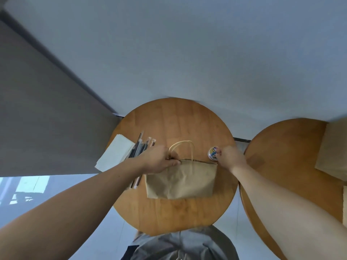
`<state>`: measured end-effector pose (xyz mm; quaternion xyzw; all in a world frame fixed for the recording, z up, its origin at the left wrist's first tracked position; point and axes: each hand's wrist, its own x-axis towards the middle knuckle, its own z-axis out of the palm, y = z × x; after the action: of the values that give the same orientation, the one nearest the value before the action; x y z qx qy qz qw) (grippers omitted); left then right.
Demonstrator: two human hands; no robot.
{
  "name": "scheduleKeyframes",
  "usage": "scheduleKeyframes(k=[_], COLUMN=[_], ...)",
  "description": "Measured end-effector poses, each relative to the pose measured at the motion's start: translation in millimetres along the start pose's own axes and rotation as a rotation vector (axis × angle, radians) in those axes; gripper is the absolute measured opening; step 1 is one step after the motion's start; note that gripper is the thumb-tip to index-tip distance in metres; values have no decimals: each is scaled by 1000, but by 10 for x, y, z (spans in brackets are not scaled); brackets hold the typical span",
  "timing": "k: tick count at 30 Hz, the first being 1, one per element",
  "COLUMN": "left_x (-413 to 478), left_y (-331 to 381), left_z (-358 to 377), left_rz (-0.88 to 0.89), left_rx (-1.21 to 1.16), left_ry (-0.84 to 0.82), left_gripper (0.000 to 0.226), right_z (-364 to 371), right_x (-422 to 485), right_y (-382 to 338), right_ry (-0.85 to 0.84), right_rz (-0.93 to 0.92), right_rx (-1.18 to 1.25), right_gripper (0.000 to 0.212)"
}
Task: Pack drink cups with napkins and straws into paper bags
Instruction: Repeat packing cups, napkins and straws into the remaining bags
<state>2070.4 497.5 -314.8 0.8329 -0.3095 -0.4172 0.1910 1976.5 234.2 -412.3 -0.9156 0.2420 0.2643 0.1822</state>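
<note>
Both arms stretched forward over round table (174, 119). Left hand (159, 162) curled, pinching top-left corner of paper bag (180, 181) at the handle (183, 147) base. Right hand (230, 157) curled at top-right corner, touching clip tub (213, 152); grip there hidden, can't tell. Bag lies flat mid-table, straws (141, 149) and napkins (117, 152) just left. Bare wood beyond the handle up to the far edge.

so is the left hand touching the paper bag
Touching. The head view shows the left hand pinching the paper bag at its top left corner, thumb on the rim.
</note>
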Motion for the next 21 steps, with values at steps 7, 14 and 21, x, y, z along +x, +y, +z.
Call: scheduleKeyframes(k=[7,14,21], left_x=[-17,-11,-67], left_y=[-37,-9,12], left_z=[42,45,72], left_rz=[10,-1,-27], left_rx=[19,39,22], left_ry=[27,36,30], left_gripper=[21,21,22], right_z=[209,200,205], right_x=[261,343,336], right_y=[75,96,109], right_ry=[-37,7,19], right_rz=[-190,-299,-290], right_rx=[-292,-442,-339], right_gripper=[28,21,19])
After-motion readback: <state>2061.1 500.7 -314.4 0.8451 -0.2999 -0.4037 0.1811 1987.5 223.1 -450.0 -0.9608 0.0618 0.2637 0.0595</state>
